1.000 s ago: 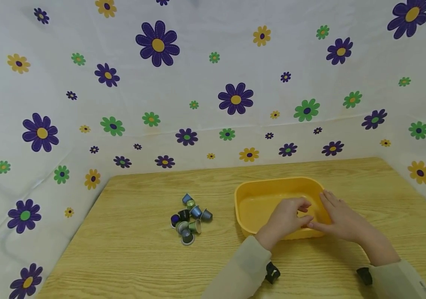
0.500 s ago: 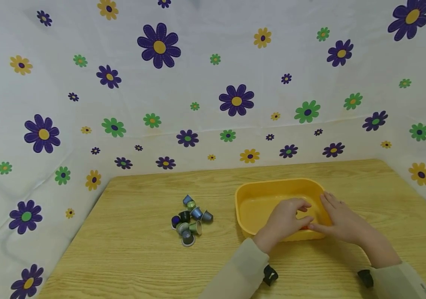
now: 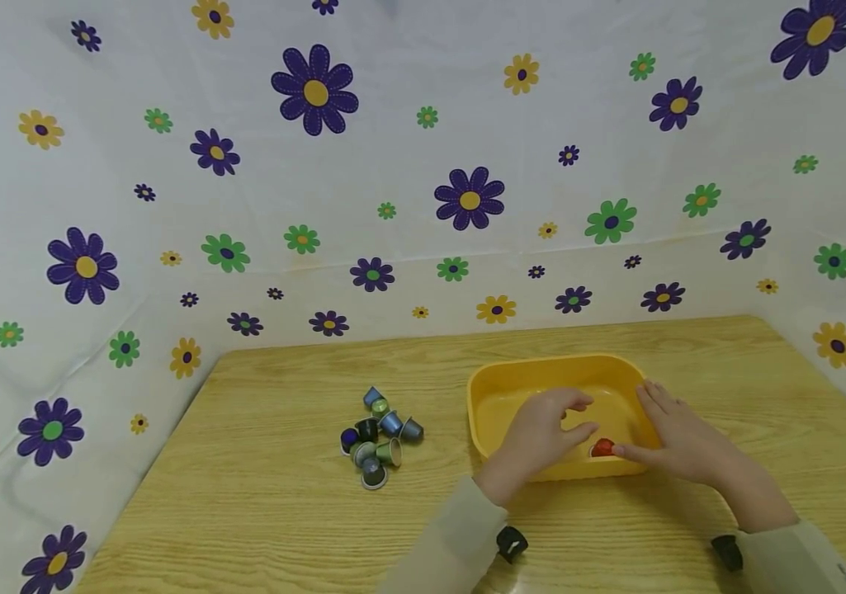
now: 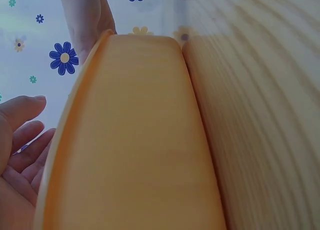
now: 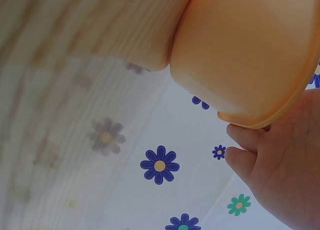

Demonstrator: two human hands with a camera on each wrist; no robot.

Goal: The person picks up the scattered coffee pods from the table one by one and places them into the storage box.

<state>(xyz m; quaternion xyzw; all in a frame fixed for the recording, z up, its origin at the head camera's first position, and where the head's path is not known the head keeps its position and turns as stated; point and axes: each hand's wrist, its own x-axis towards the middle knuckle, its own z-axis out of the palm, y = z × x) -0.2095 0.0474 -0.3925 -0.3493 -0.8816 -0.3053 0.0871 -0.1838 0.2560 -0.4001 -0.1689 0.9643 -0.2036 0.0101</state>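
Observation:
In the head view, a red coffee capsule [image 3: 603, 448] lies inside the yellow plastic container [image 3: 487, 450], by its near wall. My left hand [image 3: 541, 436] hovers over the container just left of the capsule. Its fingers and thumb are loosely curved and apart, with nothing between them. The right hand [image 3: 690, 437] holds the container's right rim near the front corner, fingers along the rim and thumb reaching inside beside the capsule. From the right wrist, that hand's fingers [image 5: 245, 160] show at the rim. The container's outer wall [image 4: 135, 140] fills much of the left wrist view.
Left of the container, a loose pile of coffee capsules [image 3: 374, 437] in blue, green, black and grey lies on the wooden table [image 3: 281, 511]. A flower-patterned white sheet [image 3: 393, 148] encloses the table's back and sides. Both wrists wear black straps.
My left hand has opened its fingers and drawn back leftward, letting go of the red capsule, which now shows in the container. The right hand stays at the rim.

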